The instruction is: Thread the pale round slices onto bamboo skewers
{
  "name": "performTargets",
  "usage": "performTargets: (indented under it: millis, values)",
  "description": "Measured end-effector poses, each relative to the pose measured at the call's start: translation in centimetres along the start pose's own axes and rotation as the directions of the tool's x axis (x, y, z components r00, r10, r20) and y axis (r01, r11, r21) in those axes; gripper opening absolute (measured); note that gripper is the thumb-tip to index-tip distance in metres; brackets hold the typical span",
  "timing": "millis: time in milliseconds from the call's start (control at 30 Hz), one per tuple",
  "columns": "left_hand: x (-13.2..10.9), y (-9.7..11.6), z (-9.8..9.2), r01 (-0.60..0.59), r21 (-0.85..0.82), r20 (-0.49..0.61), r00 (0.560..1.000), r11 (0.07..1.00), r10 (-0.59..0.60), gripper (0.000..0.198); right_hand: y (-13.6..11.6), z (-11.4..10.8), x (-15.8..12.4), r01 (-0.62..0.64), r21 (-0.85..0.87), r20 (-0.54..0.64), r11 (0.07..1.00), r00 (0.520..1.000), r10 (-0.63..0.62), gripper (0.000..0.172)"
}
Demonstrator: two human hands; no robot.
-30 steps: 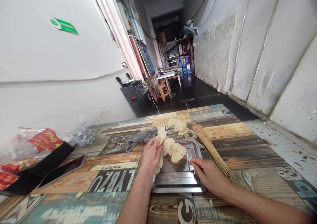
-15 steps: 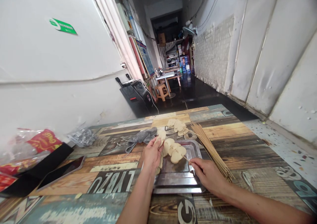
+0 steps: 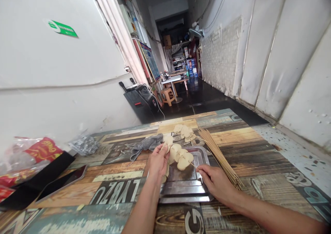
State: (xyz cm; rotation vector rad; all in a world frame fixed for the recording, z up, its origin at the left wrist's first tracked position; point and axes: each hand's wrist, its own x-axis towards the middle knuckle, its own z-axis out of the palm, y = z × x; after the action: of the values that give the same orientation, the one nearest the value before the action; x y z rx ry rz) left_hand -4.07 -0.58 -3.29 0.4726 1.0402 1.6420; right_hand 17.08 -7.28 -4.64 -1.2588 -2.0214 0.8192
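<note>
My right hand [image 3: 212, 178] is closed on the bare end of a thin wooden skewer [image 3: 192, 164]. Several pale, thin potato-like slices [image 3: 178, 153] are threaded along it above a metal tray [image 3: 186, 194]. My left hand [image 3: 159, 158] pinches a pale slice [image 3: 168, 142] at the skewer's far end; whether the point has gone through it I cannot tell. More slices [image 3: 165, 173] lie on the tray, partly hidden behind my left hand. Beyond the tray rests a pile of slices [image 3: 184, 132], and to the right lies a bundle of bare skewers [image 3: 219, 158].
A grey cloth [image 3: 146, 145] lies left of the tray. Further left are a phone [image 3: 62, 184], a black box edge [image 3: 38, 178], a red plastic bag [image 3: 42, 149] and a crumpled clear bag [image 3: 84, 144]. The table [image 3: 248, 151] has a wood-pattern top.
Both hands and the skewer keep nearly the same pose. The slice in my left fingers shows a little more plainly now. The whole view has shifted slightly.
</note>
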Motion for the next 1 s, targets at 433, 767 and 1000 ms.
performTargets:
  millis: [433,767,1000]
  values:
    - [0.0,1.1,-0.3,0.238,0.071,0.128,0.961,0.969,-0.246,0.026,0.3,0.0,0.1,0.019,0.031,-0.019,0.999,1.0,-0.019,0.032]
    - [0.1,2.0,-0.9,0.3,0.147,0.149,0.935,0.943,-0.321,0.025,0.6,-0.3,0.2,0.045,-0.02,-0.023,0.999,0.999,-0.045,0.033]
    - [0.3,2.5,-1.3,0.296,0.176,0.216,0.919,0.939,-0.33,0.028,0.5,-0.5,0.2,0.04,-0.03,-0.022,0.999,0.999,-0.041,0.034]
